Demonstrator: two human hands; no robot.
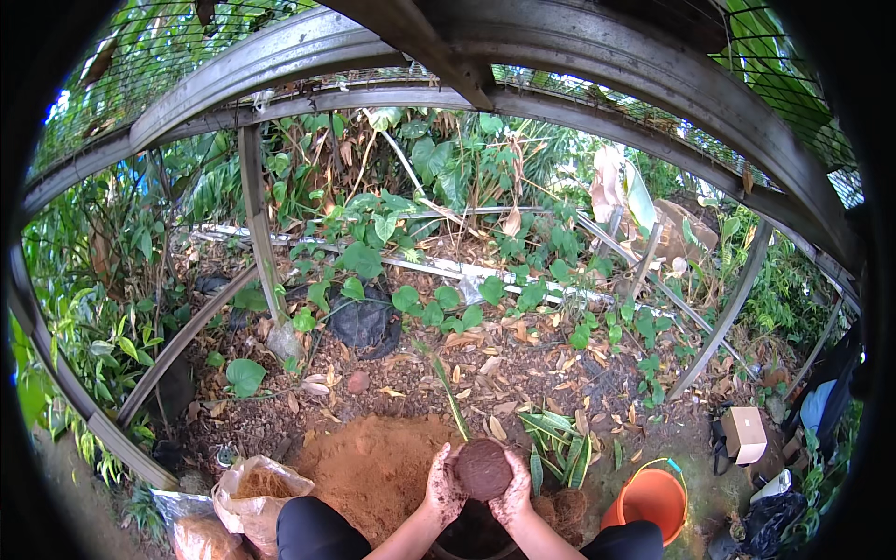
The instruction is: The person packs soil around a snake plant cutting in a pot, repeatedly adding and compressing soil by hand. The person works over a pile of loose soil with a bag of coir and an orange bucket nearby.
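Note:
My left hand [445, 484] and my right hand [512, 490], both smeared with dark soil, grip a round brown fibre-covered ball [484, 469] from its two sides. A long narrow green leaf [450, 397] extends beyond the ball, away from me; where it joins is hidden. Under my hands, between my knees, is a dark round container [474, 530], partly covered by my forearms. Close by on the left spreads a heap of loose reddish-brown material [374, 469]. Right of my right hand lie variegated yellow-edged leaves [562, 444] and brown fibrous clumps [568, 509].
An orange bucket [654, 498] stands by my right knee. Bags of brown fibre [260, 500] sit at my left. A cardboard box [744, 434] and a black plastic bag [773, 521] are farther right. Frame posts [260, 224] and a beam [616, 42] surround me.

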